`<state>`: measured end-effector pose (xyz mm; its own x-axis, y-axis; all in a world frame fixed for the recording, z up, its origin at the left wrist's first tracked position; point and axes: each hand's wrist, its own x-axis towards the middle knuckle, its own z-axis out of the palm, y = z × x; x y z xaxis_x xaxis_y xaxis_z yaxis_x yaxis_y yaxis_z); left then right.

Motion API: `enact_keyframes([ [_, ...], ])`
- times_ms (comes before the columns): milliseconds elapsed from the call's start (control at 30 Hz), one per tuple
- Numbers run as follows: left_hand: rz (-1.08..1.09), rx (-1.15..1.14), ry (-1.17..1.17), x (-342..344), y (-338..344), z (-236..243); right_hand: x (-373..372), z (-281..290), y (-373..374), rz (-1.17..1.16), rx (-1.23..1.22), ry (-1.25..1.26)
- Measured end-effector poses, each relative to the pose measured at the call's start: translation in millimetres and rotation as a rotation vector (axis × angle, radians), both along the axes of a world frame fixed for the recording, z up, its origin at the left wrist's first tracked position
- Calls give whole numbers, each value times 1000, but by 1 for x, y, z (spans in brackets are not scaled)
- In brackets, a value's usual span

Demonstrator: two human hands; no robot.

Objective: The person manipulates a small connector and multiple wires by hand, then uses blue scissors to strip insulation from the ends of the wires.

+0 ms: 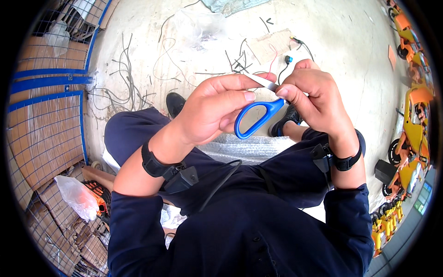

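Observation:
A pair of scissors (260, 121) with blue handles is held in front of me, one handle loop hanging below my fingers and a bare blade pointing up and left. My right hand (318, 92) is closed on it near the pivot, thumb on top. My left hand (205, 108) has its fingers curled, with the index finger lying along the blade and the thumb tip close to it. What it pinches is hidden. A thin red wire (274, 51) runs down to the left fingertips. Beside the right hand a dark cable with a blue connector (289, 59) comes down toward the scissors.
Cut black wire pieces (237, 60) and longer dark cables (129, 78) lie on the pale floor beside a cardboard piece (272, 45) and clear plastic (203, 25). A blue wire cage (50, 78) with boxes stands left. Yellow and orange wheeled machines (415, 124) line the right.

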<state>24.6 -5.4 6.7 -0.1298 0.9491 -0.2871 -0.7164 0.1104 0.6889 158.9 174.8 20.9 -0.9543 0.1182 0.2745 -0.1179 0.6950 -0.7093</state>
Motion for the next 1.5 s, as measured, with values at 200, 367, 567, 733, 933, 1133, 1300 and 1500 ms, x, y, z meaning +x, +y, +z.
enact_keyframes([
  [200,8,24,32,0,-2,-2,-4,1,-2,-8,19,38],
  [367,22,11,117,-1,-1,-3,-6,0,-1,-11,68,51],
  [567,72,26,68,-3,-1,-11,-6,-2,2,-43,56,52],
  [733,63,-2,47,-3,-2,-5,-4,-1,5,-3,60,35],
  [933,12,81,51,-4,-2,-9,-2,-1,-2,67,30,36],
  [1133,27,8,126,1,-1,-9,-2,0,-3,43,60,40],
  [1300,-1,2,142,-2,-2,-11,-2,-1,-2,29,57,24],
  [1500,36,-5,95,2,-1,-9,-4,-1,-3,5,22,45],
])
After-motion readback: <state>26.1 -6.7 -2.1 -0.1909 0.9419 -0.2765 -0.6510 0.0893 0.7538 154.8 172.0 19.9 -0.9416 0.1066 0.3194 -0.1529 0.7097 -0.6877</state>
